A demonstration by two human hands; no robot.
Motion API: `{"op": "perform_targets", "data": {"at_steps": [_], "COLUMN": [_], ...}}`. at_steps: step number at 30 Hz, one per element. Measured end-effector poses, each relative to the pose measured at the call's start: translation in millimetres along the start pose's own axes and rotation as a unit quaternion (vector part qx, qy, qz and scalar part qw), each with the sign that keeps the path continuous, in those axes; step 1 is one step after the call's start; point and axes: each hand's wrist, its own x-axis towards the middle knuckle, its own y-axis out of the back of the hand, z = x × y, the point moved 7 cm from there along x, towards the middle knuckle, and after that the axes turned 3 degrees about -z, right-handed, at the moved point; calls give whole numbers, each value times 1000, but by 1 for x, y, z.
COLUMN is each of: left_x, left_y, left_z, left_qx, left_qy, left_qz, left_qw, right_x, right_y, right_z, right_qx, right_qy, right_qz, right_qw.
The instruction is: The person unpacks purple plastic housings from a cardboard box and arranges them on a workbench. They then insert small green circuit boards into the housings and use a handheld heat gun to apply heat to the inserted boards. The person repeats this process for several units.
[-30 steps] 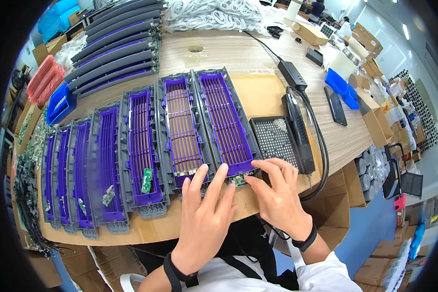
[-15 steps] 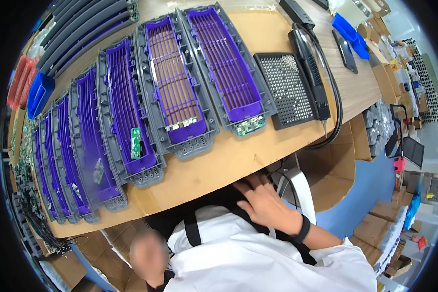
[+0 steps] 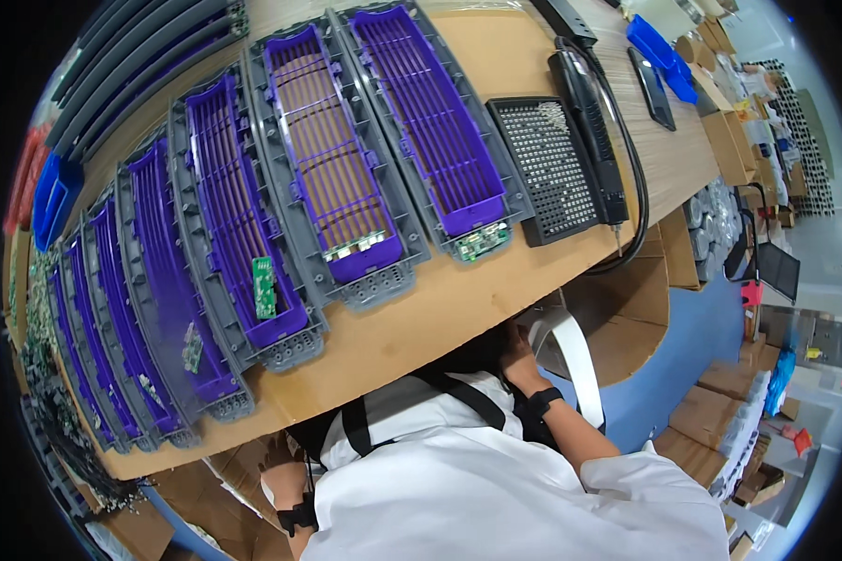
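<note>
My right hand [image 3: 521, 363] is down at the table's front edge, beside the white curved chair armrest [image 3: 578, 360]. Its fingers are mostly hidden in the shadow there. Low at the left, my left hand [image 3: 285, 475] hangs near my side, below the cardboard-covered table edge; its fingers are too dark to read. Neither hand touches the row of grey frames with purple grilles [image 3: 332, 168] lying on the table. Small green circuit boards rest on several of them, one board [image 3: 264, 288] lying on a purple grille.
A black tray of small metal screws [image 3: 547, 168] sits right of the frames, beside a black corded electric screwdriver [image 3: 594, 140]. Farther right are a phone [image 3: 652, 89] and blue bins [image 3: 664, 58]. Dark wires [image 3: 75, 430] hang at the left edge. Cardboard boxes [image 3: 617, 313] stand below.
My right hand has moved from my lap to beside the chair armrest. My left hand, a blur before, now shows lower left. The whole view has shifted slightly.
</note>
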Motion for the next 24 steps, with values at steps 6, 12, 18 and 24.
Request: {"op": "perform_targets", "data": {"at_steps": [6,12,18,24], "left_x": [21,16,12,1], "left_y": [14,5,0,-2], "left_z": [27,24,24,24], "left_qx": [-22,-17,-13,-19], "left_qy": [-27,-39,-57,-75], "left_qz": [-51,-79,-100,-118], "left_qw": [998,996,993,990], "right_x": [7,-23,-70,-155], "right_y": [6,-3,-25,-102], "right_z": [-1,7,24,83], "right_qx": [-114,-144,-102,-7], "right_qy": [-6,77,-39,-167], "right_qz": [48,-59,-208,-429], "right_qw": [992,985,972,888]}}
